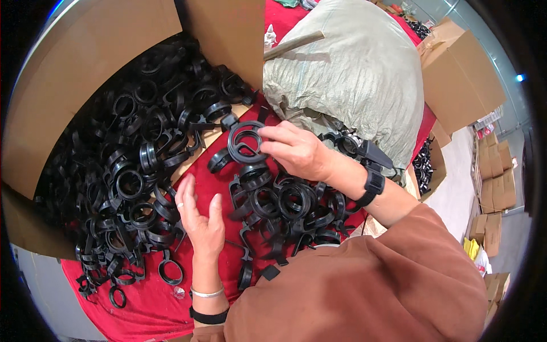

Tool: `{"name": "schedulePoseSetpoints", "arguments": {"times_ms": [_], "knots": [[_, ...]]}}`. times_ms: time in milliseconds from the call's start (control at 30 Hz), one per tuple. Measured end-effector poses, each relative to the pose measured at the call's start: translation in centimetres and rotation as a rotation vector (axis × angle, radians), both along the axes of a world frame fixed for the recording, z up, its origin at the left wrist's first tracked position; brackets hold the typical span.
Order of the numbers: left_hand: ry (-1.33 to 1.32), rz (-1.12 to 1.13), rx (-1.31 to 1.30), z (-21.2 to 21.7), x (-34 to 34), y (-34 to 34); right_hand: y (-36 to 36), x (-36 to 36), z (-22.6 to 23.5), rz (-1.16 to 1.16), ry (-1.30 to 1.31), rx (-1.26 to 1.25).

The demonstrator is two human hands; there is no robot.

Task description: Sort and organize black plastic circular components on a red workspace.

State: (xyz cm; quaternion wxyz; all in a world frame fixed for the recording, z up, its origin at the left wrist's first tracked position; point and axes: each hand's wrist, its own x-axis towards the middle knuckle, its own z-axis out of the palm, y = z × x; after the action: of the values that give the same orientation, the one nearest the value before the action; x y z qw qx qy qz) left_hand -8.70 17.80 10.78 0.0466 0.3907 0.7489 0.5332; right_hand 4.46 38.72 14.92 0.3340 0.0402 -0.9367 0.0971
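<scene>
Nearest to us, at six o'clock, our rust-brown sleeve (387,285) fills the lower frame; our left wrist wears a thin silver bangle (206,293) and a black band (209,315); above it our left hand (199,219) stands edge-up with the palm facing right, fingers loosely spread and gripping nothing, just beside the small heap of black plastic rings (290,208) on the red cloth (151,302); a single ring (170,272) lies apart at about eight o'clock from that hand. Towards three o'clock our right wrist carries a black watch (373,185); our right hand (296,151) is pinched closed, thumb and fingertips clamped on the rim of one black ring clip (246,142), held upright over the cloth near the centre. Farther out, at ten o'clock, an open cardboard box (85,62) spills a large mass of the same rings (137,154); at one o'clock sits a grey-green woven sack (353,74); beyond, at three o'clock, more cartons (461,80).
</scene>
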Motion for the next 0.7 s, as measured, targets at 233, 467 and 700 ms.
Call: {"name": "schedulePoseSetpoints", "arguments": {"times_ms": [233, 467, 700], "knots": [[0.398, -0.139, -0.165, 2.9, -1.7, 2.5, -1.4, 1.5, 0.0, 0.202, -0.05, 0.075], [0.221, -0.38, -0.295, 1.5, -1.9, 1.3, -2.9, 2.1, -0.3, 0.277, -0.171, -0.11], [-0.235, -0.123, -0.364, -0.9, 1.1, -5.1, -1.5, -1.4, -0.5, -0.122, -0.375, -0.624]]}}
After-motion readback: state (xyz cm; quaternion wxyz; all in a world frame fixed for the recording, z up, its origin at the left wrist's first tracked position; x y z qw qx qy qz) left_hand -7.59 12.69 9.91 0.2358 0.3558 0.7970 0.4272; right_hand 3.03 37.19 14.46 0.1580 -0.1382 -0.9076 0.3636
